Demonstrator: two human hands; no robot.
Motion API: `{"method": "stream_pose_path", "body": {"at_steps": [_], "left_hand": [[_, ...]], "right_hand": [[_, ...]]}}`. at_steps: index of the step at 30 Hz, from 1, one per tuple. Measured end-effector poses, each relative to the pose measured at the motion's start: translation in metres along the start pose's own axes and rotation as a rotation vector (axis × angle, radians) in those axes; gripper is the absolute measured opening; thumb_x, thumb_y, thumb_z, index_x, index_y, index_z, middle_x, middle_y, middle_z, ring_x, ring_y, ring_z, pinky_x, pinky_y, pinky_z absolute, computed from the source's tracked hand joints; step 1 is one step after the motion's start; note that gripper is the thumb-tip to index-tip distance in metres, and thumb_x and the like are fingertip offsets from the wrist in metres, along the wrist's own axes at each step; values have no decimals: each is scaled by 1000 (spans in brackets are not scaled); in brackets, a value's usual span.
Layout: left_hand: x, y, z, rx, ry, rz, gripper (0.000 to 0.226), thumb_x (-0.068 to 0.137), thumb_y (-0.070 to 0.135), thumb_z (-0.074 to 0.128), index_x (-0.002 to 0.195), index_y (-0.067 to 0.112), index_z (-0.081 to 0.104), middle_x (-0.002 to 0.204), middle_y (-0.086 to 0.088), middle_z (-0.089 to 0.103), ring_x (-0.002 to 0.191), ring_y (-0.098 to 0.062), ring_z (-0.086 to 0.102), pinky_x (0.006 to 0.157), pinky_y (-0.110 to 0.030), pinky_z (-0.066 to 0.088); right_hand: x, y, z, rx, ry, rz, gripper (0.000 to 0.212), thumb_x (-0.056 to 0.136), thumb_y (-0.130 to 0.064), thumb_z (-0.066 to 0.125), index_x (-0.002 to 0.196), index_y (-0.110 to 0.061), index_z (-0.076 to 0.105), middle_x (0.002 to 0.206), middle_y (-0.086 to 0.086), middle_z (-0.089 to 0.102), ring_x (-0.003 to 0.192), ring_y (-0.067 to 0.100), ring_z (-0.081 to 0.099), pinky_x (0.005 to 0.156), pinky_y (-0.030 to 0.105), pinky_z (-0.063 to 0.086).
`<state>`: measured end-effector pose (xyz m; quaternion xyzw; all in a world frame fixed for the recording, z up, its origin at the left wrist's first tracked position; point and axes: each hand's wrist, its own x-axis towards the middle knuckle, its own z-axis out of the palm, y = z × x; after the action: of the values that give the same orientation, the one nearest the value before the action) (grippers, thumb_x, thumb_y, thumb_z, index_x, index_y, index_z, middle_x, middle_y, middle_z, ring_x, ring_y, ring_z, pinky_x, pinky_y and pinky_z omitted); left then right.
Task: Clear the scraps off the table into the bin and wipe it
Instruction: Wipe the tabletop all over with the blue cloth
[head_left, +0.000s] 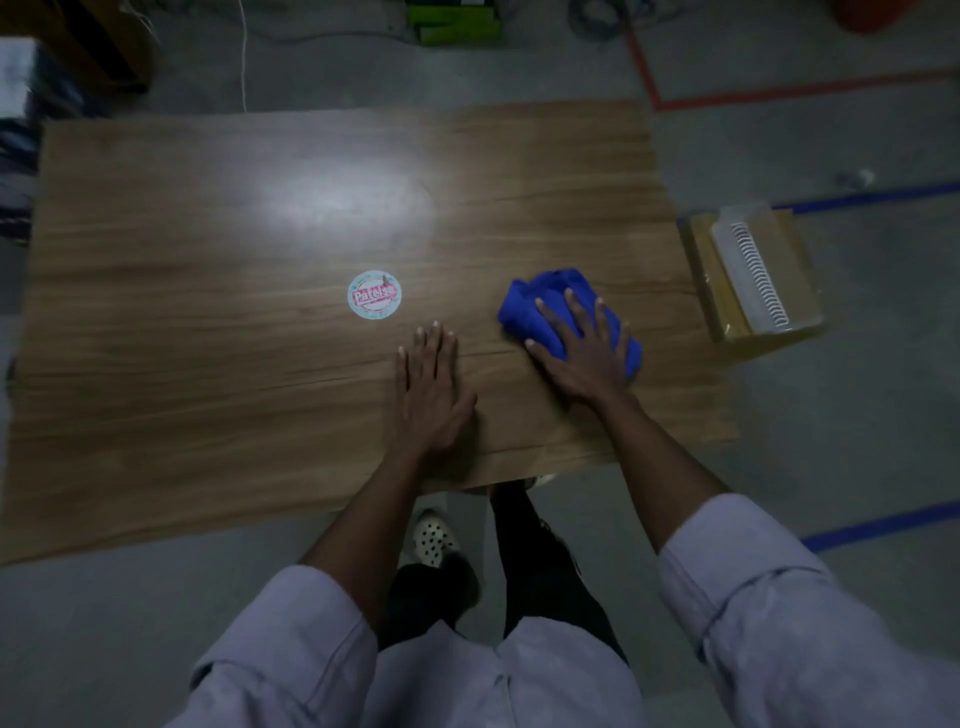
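Wooden table (208, 364) bore one round printed disc (374, 298) and one blue cloth (540, 304); our right hand (584, 358) pressed the cloth, fingers spread; our left hand (431, 400) lay flat, holding nothing.

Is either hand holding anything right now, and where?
Nothing is gripped. The right hand presses flat on top of the blue cloth; the left hand lies flat on the table.

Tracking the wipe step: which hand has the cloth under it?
The right hand, fingers spread flat on the blue cloth; the left hand lies flat on the bare wooden table.
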<state>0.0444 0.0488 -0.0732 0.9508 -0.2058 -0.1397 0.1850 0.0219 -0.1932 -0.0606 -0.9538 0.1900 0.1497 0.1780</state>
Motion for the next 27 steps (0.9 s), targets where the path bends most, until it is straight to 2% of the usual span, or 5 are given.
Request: {"method": "stream_pose_path", "body": {"at_steps": [11,17,20,23,27], "left_hand": [[-24,10,3,-12,-42,-23,88,81,49,18,162,14,10,170,-9,-4,157,-26,-9,120,-39,-20],[-55,18,5,-4,-94,-25,88,81,44,28,162,17,11,170,-10,-5,157,-27,-10,122,-44,-13],[-62,19,10,-2,-70,-28,87,81,44,26,162,18,11,170,-10,-4,157,-28,-9,123,-47,-11],[-61,23,18,-25,-47,-73,84,84,38,33,162,18,11,170,-10,-4,157,-28,-10,123,-47,-13],[-67,26,23,-163,79,-80,69,87,30,37,154,11,38,167,-12,21,156,-32,10,124,-49,-2]], "right_hand": [[-92,-1,42,-119,5,-335,62,97,-69,35,154,-61,11,169,-22,-1,157,22,-11,121,61,-7],[-114,67,28,-44,2,-185,57,100,-62,40,152,-62,16,168,-25,2,157,20,-10,122,65,0],[-95,55,17,23,1,-99,55,100,-65,37,152,-60,21,169,-22,4,157,21,-9,122,63,-4],[-96,25,28,35,-8,-208,55,99,-63,41,151,-59,26,168,-22,7,157,22,-9,121,61,-10],[-143,22,52,96,-49,-360,57,90,-64,38,147,-55,41,166,-23,21,157,16,-2,120,51,-13]]}}
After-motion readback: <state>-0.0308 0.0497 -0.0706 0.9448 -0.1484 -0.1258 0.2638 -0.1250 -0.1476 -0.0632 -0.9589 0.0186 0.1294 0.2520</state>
